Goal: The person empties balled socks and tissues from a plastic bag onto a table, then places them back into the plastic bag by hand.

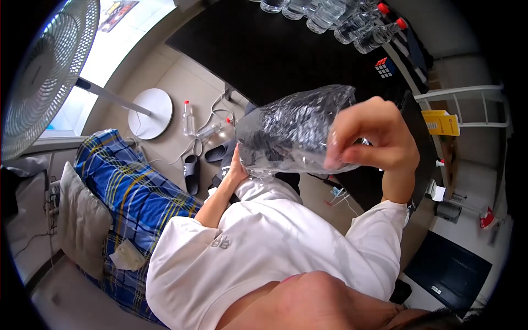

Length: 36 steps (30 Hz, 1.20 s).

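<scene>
A clear, crinkled plastic bag (291, 129) stretches across the space in front of my chest, between my two hands. At its top right edge, the thumb and fingers of my right hand (379, 135) are closed on the thin film. My left hand (236, 169) holds the bag's other end, low on the left; most of its fingers are hidden behind the plastic. Something clear and rounded shows at the bag's lower left, too unclear to name.
Clear bottles (357, 25), some red-capped, stand along the dark table (236, 41) near a puzzle cube (384, 67). On the floor are a red-capped bottle (188, 118), slippers (191, 175) and cables. A fan (47, 71) and a bed with a blue plaid cover (129, 176) are on the left.
</scene>
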Motion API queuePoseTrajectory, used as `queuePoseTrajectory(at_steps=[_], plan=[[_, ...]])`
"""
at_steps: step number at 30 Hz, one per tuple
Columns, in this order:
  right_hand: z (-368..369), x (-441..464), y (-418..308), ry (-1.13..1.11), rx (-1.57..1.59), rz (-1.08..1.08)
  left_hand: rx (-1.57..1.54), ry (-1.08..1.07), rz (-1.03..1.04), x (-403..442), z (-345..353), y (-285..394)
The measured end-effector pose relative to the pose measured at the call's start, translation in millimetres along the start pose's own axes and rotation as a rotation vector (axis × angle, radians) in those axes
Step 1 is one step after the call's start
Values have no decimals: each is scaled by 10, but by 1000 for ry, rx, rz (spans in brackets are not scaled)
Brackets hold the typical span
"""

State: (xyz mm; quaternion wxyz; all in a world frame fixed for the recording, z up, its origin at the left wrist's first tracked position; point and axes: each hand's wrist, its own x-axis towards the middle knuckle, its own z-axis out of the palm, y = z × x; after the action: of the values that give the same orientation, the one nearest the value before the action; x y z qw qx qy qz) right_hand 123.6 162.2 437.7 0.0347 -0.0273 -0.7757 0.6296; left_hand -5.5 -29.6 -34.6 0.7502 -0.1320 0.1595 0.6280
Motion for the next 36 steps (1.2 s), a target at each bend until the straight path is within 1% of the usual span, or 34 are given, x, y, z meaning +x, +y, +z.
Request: queuePoseTrajectory(at_steps=[2,3,4,6,7,8,9,10,12,14,16,17,18,20,21,22,23,24,25,26,27,28,30,31,32,34,35,36], plan=[[-55,55,-35,-139,-73,-31,-55,79,36,-12,-10,6],[-81,33,-47,-172,-112,32,-63,78,45,-17,-6,14],[-103,12,-82,-204,-124,84,-77,37,61,-21,-3,27],[-177,-78,-93,-248,-213,52,-96,-6,77,-9,-74,26],[-173,-114,-147,-254,-243,26,-150,-62,62,3,-104,43],[-160,-173,-169,-233,-272,-7,-202,-116,44,17,-135,62],[-161,-185,-212,-262,-346,-80,-242,-164,22,33,-158,76],[-159,-201,-270,-287,-419,-154,-256,-185,21,23,-184,93],[-133,-273,-325,-245,-434,-327,-252,-208,41,-30,-187,137],[-154,-380,-315,-90,-447,-484,-205,-211,114,-113,-162,223],[-73,-533,-92,262,-340,-491,-131,-211,216,-221,-99,362],[-72,-571,15,366,-359,-425,-95,-219,279,-299,-44,448],[-83,-595,82,433,-437,-283,-54,-220,342,-393,27,539],[-161,-651,440,492,-504,-94,16,-237,456,-583,190,740],[-183,-667,703,552,-448,-35,53,-250,514,-677,275,854],[-175,-662,942,639,-344,-19,98,-246,551,-743,347,974],[-165,-688,1193,732,-222,71,138,-249,580,-778,425,1111],[-195,-721,1525,767,-153,35,190,-193,600,-807,494,1220],[-204,-718,1735,778,-76,-1,297,-89,622,-840,522,1346],[-208,-723,1903,789,-1,-40,227,-30,539,-875,820,1408],[-207,-762,2050,782,163,-30,227,-133,470,-911,1111,1515],[-187,-792,2228,812,417,-54,226,-230,397,-904,1309,1633],[-231,-870,2557,956,917,-133,313,-288,347,-722,1473,1928],[-295,-936,2503,947,1075,-216,440,-28,487,-692,1916,1835],[-359,-991,2511,1007,1102,-205,468,6,469,-677,2176,1829],[-413,-1068,2543,1021,1152,-291,583,-41,393,-494,2175,2128],[-436,-1090,2554,1041,1182,-299,626,47,394,-451,2312,2176],[-444,-1106,2577,1055,1191,-320,713,74,288,-470,2456,2260]])
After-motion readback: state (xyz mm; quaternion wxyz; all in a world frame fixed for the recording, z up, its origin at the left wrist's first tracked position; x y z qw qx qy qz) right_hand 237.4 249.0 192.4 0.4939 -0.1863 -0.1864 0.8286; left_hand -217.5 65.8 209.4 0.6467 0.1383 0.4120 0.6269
